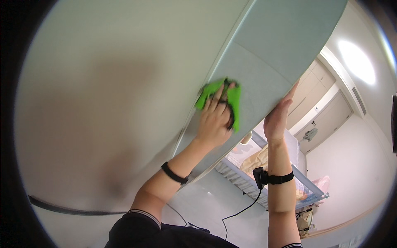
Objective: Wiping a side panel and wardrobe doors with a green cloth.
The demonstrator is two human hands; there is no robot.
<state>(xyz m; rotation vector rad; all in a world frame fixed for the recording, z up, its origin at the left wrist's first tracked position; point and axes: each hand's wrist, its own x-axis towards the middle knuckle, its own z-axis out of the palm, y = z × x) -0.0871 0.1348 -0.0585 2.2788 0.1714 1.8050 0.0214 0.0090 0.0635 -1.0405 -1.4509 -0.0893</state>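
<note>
A bright green cloth with dark edging (234,99) lies bunched under my left hand (214,122), which presses it against a grey-blue tiled panel (259,73). Both hand and cloth are slightly blurred. The cloth reaches the pale strip (228,46) where the panel meets a broad cream surface (108,93). Farther right, my right hand (277,119) rests upright against the panel's outer edge, palm towards it, with no object seen in it; some of its fingers are hidden behind the edge. Each forearm wears a black strap, the right one with a small black device (260,177) and a cable.
Beyond the panel's edge stands a fabric-sided bed or playpen (242,170) with cloths in it. A black cable (242,212) hangs from the right forearm over the pale tiled floor (207,198). A door (330,121) and cabinets (310,90) are at the far right.
</note>
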